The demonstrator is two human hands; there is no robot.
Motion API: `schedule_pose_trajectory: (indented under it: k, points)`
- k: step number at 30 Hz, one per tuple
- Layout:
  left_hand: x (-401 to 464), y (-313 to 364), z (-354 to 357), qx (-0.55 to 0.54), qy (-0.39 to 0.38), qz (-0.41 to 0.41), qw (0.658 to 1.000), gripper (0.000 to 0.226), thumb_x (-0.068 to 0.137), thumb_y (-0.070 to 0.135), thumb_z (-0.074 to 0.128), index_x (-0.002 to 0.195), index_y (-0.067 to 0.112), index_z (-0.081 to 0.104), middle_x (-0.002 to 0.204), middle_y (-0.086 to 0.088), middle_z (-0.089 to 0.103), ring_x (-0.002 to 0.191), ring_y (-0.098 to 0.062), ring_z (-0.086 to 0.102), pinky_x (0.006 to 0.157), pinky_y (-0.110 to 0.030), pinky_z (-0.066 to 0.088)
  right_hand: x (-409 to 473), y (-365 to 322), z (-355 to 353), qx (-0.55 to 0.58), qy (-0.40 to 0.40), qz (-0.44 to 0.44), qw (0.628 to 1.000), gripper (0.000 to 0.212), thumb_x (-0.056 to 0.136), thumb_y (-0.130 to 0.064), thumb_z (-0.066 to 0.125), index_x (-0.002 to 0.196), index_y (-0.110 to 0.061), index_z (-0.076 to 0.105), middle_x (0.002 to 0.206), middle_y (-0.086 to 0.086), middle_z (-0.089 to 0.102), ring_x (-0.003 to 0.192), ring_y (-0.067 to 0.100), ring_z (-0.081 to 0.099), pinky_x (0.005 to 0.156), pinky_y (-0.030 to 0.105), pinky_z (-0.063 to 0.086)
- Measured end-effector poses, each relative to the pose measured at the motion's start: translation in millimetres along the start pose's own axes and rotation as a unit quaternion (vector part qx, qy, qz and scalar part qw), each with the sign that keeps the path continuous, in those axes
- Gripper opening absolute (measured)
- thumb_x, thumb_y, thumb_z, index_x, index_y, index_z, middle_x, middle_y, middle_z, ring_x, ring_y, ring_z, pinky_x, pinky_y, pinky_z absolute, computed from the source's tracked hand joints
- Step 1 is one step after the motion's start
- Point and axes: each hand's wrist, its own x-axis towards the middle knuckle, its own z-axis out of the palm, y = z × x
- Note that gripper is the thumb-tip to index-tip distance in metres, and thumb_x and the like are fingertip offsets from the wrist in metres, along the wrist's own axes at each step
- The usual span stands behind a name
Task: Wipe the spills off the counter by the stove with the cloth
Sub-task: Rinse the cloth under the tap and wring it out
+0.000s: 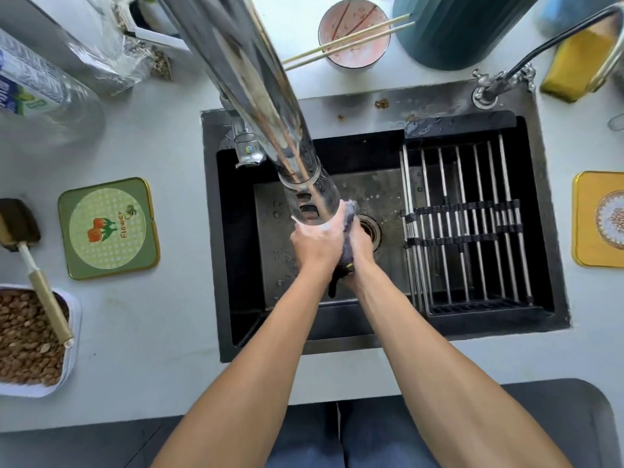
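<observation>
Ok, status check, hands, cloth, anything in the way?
Left hand and right hand both gripping dark cloth under faucet, over sink. Counter unwiped. Nothing blocking.
</observation>
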Motion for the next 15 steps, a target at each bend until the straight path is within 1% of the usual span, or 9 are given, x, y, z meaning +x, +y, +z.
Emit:
schedule_pose_trajectory:
  k: [1,2,4,8,10,11,12,13,15]
  points:
    - [5,-1,-3,0.028,0.009,0.012,0.999,0.088,0.065,0.076,0.053,0.118,0.010,0.073,0.110,-0.008,0.078,0.104,-0.026,0.073,0.073,-0.023,0.045,-3,3,2,-0.010,-0.014,0.005,1.000,0.051,0.107,-0.050,0.051,0.091,-0.006,0.070,0.105,0.018,0.071,0.097,0.034,0.068,0.096,0.050,0.057]
    - [14,-7,-7,0.062,0.024,0.023,0.997,0.073,0.077,0.066,0.057,0.115,0.007,0.073,0.111,-0.013,0.078,0.106,-0.033,0.073,0.075,-0.026,0.043,-6,8,3,-0.023,-0.027,0.007,0.999,0.051,0.105,-0.051,0.054,0.096,-0.005,0.073,0.105,0.017,0.074,0.096,0.035,0.071,0.092,0.050,0.058]
    - [31,-21,-18,0.097,0.050,0.025,0.994,0.037,0.097,0.039,0.063,0.102,0.005,0.075,0.105,-0.019,0.077,0.104,-0.041,0.071,0.076,-0.030,0.041,-12,13,4,-0.034,-0.054,-0.020,0.998,0.050,0.101,-0.053,0.058,0.105,-0.008,0.079,0.108,0.015,0.080,0.100,0.035,0.077,0.095,0.051,0.061]
    - [27,-38,-23,0.035,0.039,-0.010,0.999,0.032,0.099,0.024,0.055,0.074,0.005,0.059,0.070,-0.005,0.059,0.079,-0.030,0.054,0.065,-0.039,0.037,-12,-2,-1,-0.036,-0.041,-0.090,0.994,0.056,0.103,-0.058,0.052,0.093,-0.013,0.083,0.101,0.009,0.083,0.103,0.032,0.077,0.100,0.049,0.060]
    - [16,-34,-17,0.001,0.030,0.003,1.000,0.033,0.095,0.031,0.056,0.074,0.005,0.060,0.070,-0.002,0.061,0.077,-0.029,0.057,0.066,-0.038,0.043,-5,-9,-1,-0.044,-0.009,-0.089,0.995,0.059,0.104,-0.059,0.049,0.104,-0.009,0.079,0.108,0.013,0.080,0.107,0.035,0.075,0.102,0.049,0.058]
    - [10,-29,-12,-0.012,0.023,0.011,1.000,0.040,0.091,0.044,0.058,0.076,0.008,0.065,0.071,0.000,0.066,0.076,-0.024,0.063,0.067,-0.034,0.048,-2,-10,-1,-0.091,0.000,-0.094,0.991,0.060,0.106,-0.058,0.045,0.110,-0.007,0.076,0.111,0.014,0.078,0.109,0.036,0.073,0.102,0.048,0.057]
    - [4,-21,-8,-0.012,0.016,0.016,1.000,0.051,0.083,0.061,0.057,0.074,0.012,0.069,0.070,0.005,0.068,0.071,-0.011,0.065,0.062,-0.024,0.050,0,-8,0,-0.146,-0.006,-0.092,0.985,0.058,0.109,-0.054,0.043,0.113,-0.004,0.073,0.110,0.013,0.076,0.111,0.037,0.071,0.100,0.045,0.056]
    - [-2,-14,-6,0.001,0.012,0.029,1.000,0.060,0.073,0.075,0.052,0.069,0.018,0.068,0.065,0.010,0.066,0.062,0.001,0.063,0.055,-0.009,0.043,2,-4,-1,-0.193,-0.019,-0.098,0.976,0.051,0.111,-0.048,0.043,0.112,-0.005,0.070,0.105,0.011,0.074,0.110,0.036,0.070,0.093,0.042,0.055]
    - [-1,-9,-7,0.045,0.005,0.062,0.997,0.063,0.070,0.078,0.046,0.070,0.019,0.067,0.063,0.011,0.061,0.058,0.004,0.062,0.050,-0.005,0.039,1,8,-2,-0.179,-0.040,-0.094,0.979,0.036,0.111,-0.041,0.047,0.103,-0.012,0.068,0.095,0.006,0.071,0.093,0.028,0.071,0.075,0.035,0.055]
